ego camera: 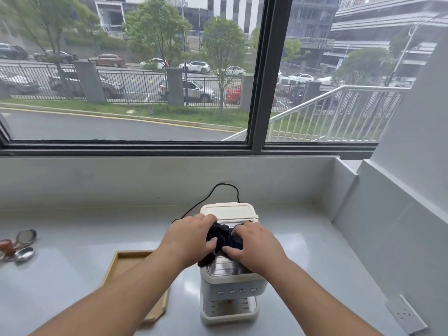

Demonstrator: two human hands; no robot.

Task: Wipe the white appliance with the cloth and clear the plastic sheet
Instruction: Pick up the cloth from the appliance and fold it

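A white appliance (230, 291) stands on the pale counter, with a row of small buttons and a red dot on its front and a cream lid (229, 210) at the back. A dark navy cloth (224, 238) lies bunched on its shiny metal top. My left hand (189, 236) grips the cloth's left side, and my right hand (254, 246) presses on its right side. No plastic sheet can be made out. A black cord (218, 190) runs from behind the appliance up the wall.
A shallow wooden tray (121, 263) lies left of the appliance, partly under my left forearm. Metal spoons and a strainer (21, 243) rest at the far left. A socket plate (406, 314) sits in the counter at the right front. A low wall and window are behind.
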